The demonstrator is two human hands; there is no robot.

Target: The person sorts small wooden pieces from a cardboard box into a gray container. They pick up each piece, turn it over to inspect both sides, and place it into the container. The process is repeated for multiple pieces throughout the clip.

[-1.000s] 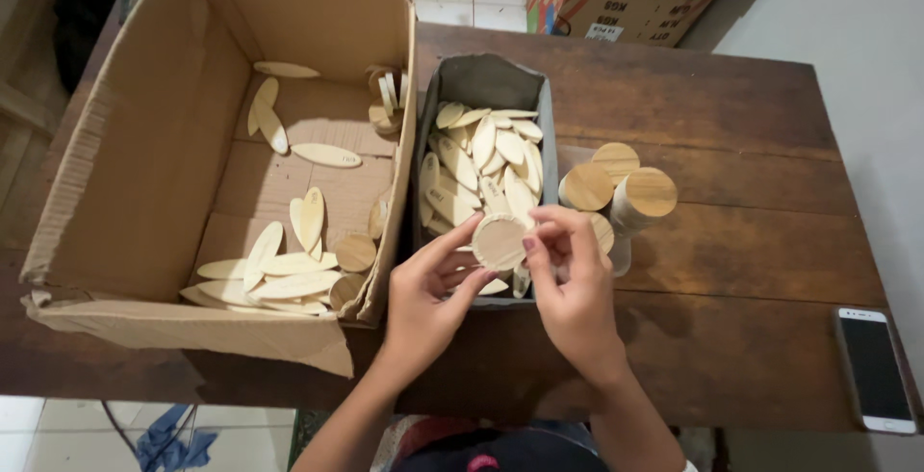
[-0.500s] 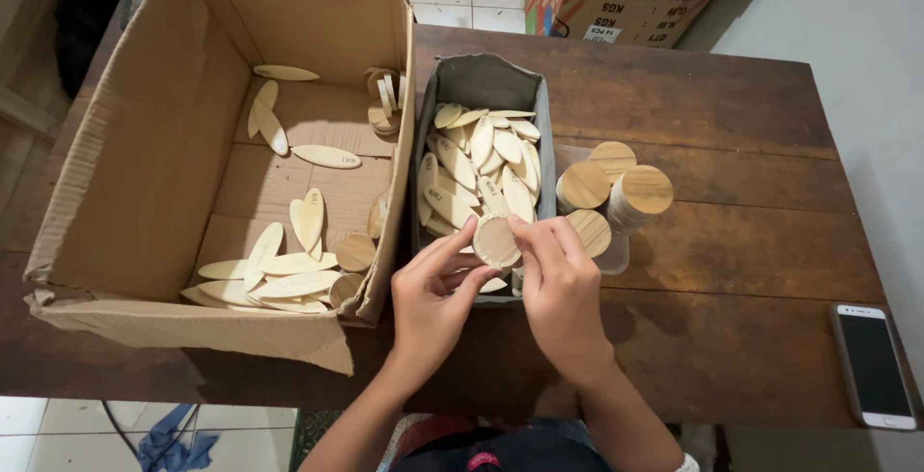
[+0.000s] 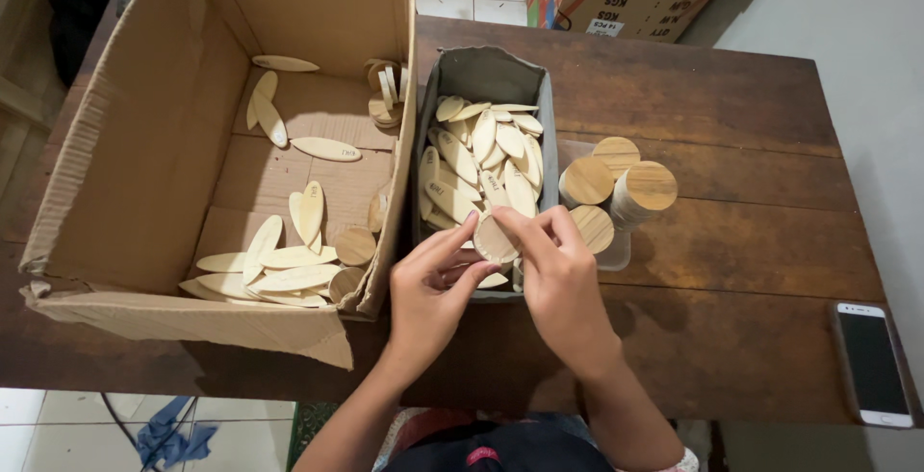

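Both hands' fingers (image 3: pixel 510 227) pinching 1 round wooden disc (image 3: pixel 495 240) over grey tray (image 3: pixel 545 106); loosening grip risking dropping among leaf-shaped pieces (image 3: pixel 481 154) beyond fingertips.

A dark wooden desk (image 3: pixel 731 106) fills the frame. On it, at left, sits an open cardboard box (image 3: pixel 144 145); at centre a grey tray (image 3: pixel 481 73); right of centre, round wooden-lidded jars (image 3: pixel 616 193); at lower right, a white phone (image 3: pixel 872 363).
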